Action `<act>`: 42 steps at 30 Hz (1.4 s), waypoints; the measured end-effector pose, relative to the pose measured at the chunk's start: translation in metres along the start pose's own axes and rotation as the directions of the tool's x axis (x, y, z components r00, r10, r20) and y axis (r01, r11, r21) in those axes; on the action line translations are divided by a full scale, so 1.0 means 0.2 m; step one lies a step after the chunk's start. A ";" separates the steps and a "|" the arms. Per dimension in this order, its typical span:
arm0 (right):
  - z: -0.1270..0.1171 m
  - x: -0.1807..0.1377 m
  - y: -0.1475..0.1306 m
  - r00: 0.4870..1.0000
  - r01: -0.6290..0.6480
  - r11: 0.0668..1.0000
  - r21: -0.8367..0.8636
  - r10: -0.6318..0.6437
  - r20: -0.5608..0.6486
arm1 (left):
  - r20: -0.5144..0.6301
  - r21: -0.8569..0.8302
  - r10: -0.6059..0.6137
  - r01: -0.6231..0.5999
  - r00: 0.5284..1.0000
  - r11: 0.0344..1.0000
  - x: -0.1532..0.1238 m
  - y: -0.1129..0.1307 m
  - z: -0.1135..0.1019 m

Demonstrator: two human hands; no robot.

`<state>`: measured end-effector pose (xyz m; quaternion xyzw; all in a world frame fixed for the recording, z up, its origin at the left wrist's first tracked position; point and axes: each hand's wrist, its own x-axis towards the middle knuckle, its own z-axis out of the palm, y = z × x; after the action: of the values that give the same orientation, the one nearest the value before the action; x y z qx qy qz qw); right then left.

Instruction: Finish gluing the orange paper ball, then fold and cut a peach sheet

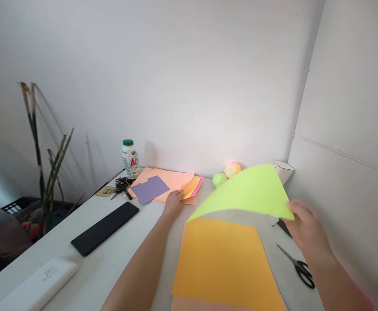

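My right hand (307, 231) grips the right corner of a lime green paper sheet (249, 194) and holds it tilted up above the desk. Under it lies an orange sheet (224, 261) on top of a pale pink sheet (189, 304). My left hand (173, 203) rests on the near edge of a stack of peach, yellow and pink sheets (172, 179), next to a purple cut paper piece (150, 188) lying on that stack.
Black-handled scissors (297, 265) lie at the right by my right wrist. A black flat bar (105, 227), keys (121, 185), a green-capped bottle (129, 158), a white case (35, 285), small paper shapes (226, 173) and a white box (282, 170) sit on the white desk (111, 268). Plant stems (48, 172) stand left.
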<state>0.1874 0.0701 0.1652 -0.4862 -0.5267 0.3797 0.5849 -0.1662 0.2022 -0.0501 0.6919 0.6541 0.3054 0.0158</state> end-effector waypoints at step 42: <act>1.09 0.45 0.92 0.649 -0.556 0.729 -0.399 0.681 0.338 | -0.067 -0.022 0.049 -0.051 0.997 0.998 -0.03 0.03 0.01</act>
<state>-0.0004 0.2375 0.0036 -0.6043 -0.4950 0.5894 0.2058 -0.1600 0.1970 -0.0506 0.6973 0.6329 0.3363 -0.0054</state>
